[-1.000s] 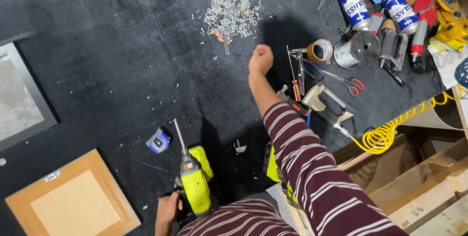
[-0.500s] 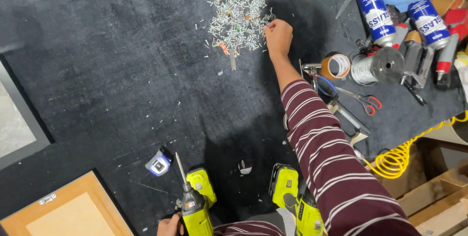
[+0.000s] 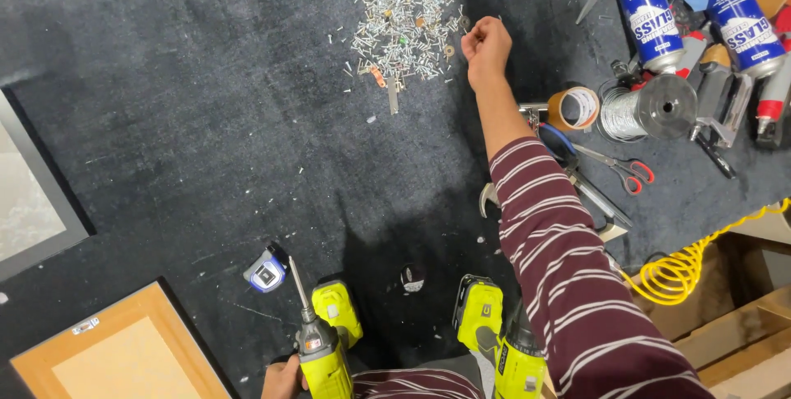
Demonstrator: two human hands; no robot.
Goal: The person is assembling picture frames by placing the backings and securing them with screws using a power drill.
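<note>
Surface: a dark carpet-like tabletop (image 3: 165, 119) seen from above, strewn with tools.
Right hand: the right hand (image 3: 488, 46) reaches far forward on a striped maroon sleeve (image 3: 568, 275) to the right edge of a screw pile (image 3: 404, 24). Its fingers are curled shut in a pinch; what they hold is too small to tell, though it looks like a screw.
Left hand: the left hand (image 3: 284, 378) sits at the bottom edge, fingers closed around the handle of a yellow-green cordless drill (image 3: 321, 341), its long bit pointing away from the person.
Screws: small, light, hard metal pieces in a loose heap, a few strays scattered nearby. They are likely slippery and easy to drop; best pinched one at a time by the shank between thumb and fingertip.
Second drill: another yellow-green drill (image 3: 503, 341) lies beside the right arm, untouched.
Tape measure: a small blue and white one (image 3: 265, 271) lies just left of the held drill's bit.
Containers: two blue spray cans (image 3: 651, 11) lie on their sides at top right, contents unseen.
Nearby: a roll of brown tape (image 3: 574, 108), a spool of wire (image 3: 647, 108), red-handled scissors (image 3: 618, 170) and a coiled yellow hose (image 3: 684, 271).
Frames: a wooden picture frame (image 3: 115, 349) at lower left, a dark frame (image 3: 33, 193) at the left edge.
</note>
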